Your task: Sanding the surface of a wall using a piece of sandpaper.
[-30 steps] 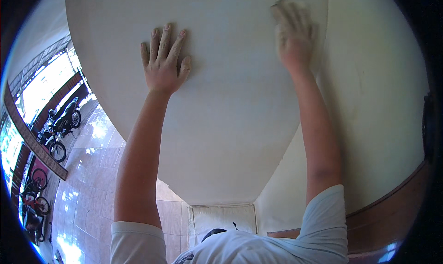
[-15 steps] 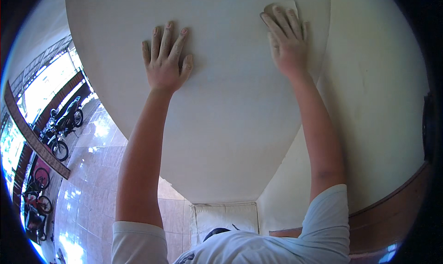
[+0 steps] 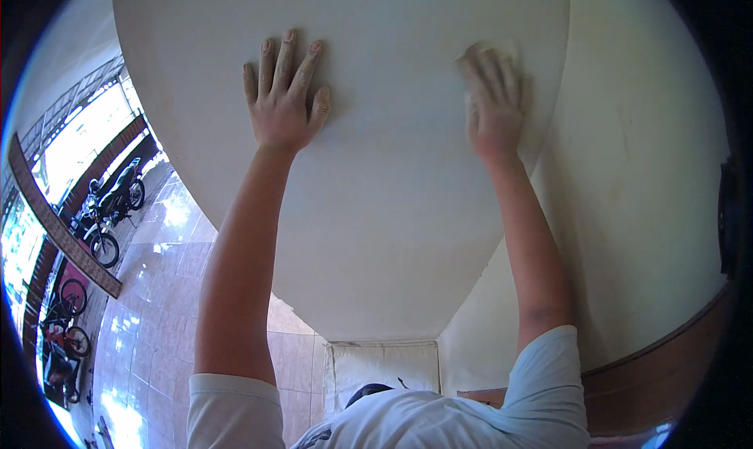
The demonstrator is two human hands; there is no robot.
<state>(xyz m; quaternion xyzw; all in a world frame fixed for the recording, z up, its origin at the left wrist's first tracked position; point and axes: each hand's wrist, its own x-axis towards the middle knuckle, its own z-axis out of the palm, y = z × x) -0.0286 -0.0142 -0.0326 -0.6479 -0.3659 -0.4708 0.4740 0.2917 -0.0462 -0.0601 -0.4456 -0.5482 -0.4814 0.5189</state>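
Note:
My left hand (image 3: 284,104) lies flat against a smooth, pale grey-white panel (image 3: 376,206), fingers spread and empty. Whitish dust coats its fingers. Farther right, my right hand (image 3: 496,108) presses a pale sheet of sandpaper (image 3: 511,50) to the same panel, near its right edge. Motion smears this hand and the sheet. The fingers lie over the sheet, and its underside is hidden.
A cream wall (image 3: 643,159) meets the panel on the right, with a brown band (image 3: 651,339) lower down. At left, a motorcycle (image 3: 114,206) and a bicycle (image 3: 72,316) stand beyond the shiny tiled floor (image 3: 157,292). A white padded cushion (image 3: 384,363) lies below the panel.
My right hand has slid the sandpaper down the panel toward me, and its elbow has drawn inward. The left hand stays almost in place; the view has shifted slightly.

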